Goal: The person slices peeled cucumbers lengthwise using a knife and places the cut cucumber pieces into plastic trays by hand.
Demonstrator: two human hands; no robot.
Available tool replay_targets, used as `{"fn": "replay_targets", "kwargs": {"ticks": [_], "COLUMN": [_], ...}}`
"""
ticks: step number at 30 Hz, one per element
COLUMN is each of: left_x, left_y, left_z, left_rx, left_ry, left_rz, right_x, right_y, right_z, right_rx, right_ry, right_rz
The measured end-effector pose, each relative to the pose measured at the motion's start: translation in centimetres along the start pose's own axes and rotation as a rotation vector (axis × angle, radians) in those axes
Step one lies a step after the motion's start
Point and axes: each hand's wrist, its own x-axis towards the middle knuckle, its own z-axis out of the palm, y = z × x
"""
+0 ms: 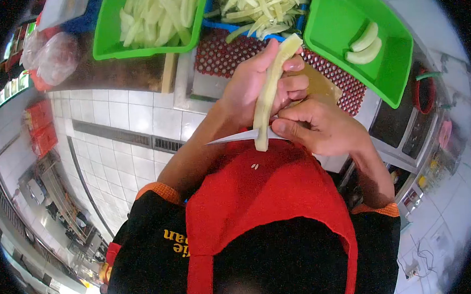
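Observation:
A long pale vegetable strip (269, 94) lies along my left hand (248, 82), whose fingers are wrapped round it. Its upper end sticks out past my fingertips and its lower end points at the red apron (269, 182). My right hand (325, 123) is closed on a knife, its handle hidden in my fingers. The knife's blade (235, 137) crosses the strip near the lower end and points left. Two small pale seeds (255, 166) stick to the apron just below.
Cut strips fill a green tray (99, 45) and a blue basket (224, 25). A second green tray (396, 69) at the right holds two peeled pieces (366, 44). Red perforated matting (214, 55) lies between them. A plastic bag (57, 58) sits at the upper left.

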Motion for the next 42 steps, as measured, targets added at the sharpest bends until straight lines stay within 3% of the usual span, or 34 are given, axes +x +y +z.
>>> {"fn": "replay_targets", "kwargs": {"ticks": [3,4,6,11,15,17,19,21,25,28,33,35,37,39,42], "left_x": [2.0,2.9,5.2,10.7,13.1,13.7,13.7,13.4,13.2,12.9,12.3,12.1,11.8,12.0,12.7], "left_y": [1.7,2.8,5.9,15.6,19.4,19.8,19.4,18.3,15.9,15.3,14.5,14.7,14.9,15.2,15.8], "left_z": [-0.6,0.1,-0.5,-3.2,-2.8,-2.5,-2.4,-1.8,-1.1,-1.3,-1.0,-1.1,-1.0,-0.8,-0.7], "left_rx": [-0.015,0.061,0.045,0.143,0.269,0.405,0.473,0.48,0.477,0.384,0.581,0.552,0.52,0.465,0.306], "left_ry": [-0.02,0.086,0.012,-0.034,0.079,0.245,0.278,0.348,0.251,0.298,0.498,0.446,0.398,0.31,0.202], "left_rz": [0.05,0.107,0.151,0.28,0.384,0.551,0.59,0.596,0.6,0.558,0.565,0.586,0.608,0.689,0.798], "right_x": [1.3,2.0,3.6,7.5,10.5,11.8,13.4,15.4,17.3,18.2,18.2,17.6,17.0,15.3,12.8], "right_y": [1.0,0.8,0.0,0.6,1.5,1.6,2.4,2.7,3.1,3.7,5.3,5.6,5.1,4.1,1.4], "right_z": [-1.8,-2.9,-5.1,-9.4,-11.4,-11.7,-12.0,-11.2,-12.2,-12.9,-14.8,-15.1,-14.8,-13.5,-10.8], "right_rx": [-0.134,-0.095,0.001,0.101,0.167,0.424,0.364,0.067,-0.009,-0.155,-0.445,-0.468,-0.436,0.087,0.326], "right_ry": [0.08,0.051,0.07,0.054,0.179,0.466,0.526,0.91,1.026,1.131,1.214,1.298,1.308,1.015,0.733], "right_rz": [-0.132,-0.016,0.171,0.007,0.09,0.165,0.122,-0.144,-0.016,-0.049,-0.044,-0.01,-0.082,0.035,0.094]}}
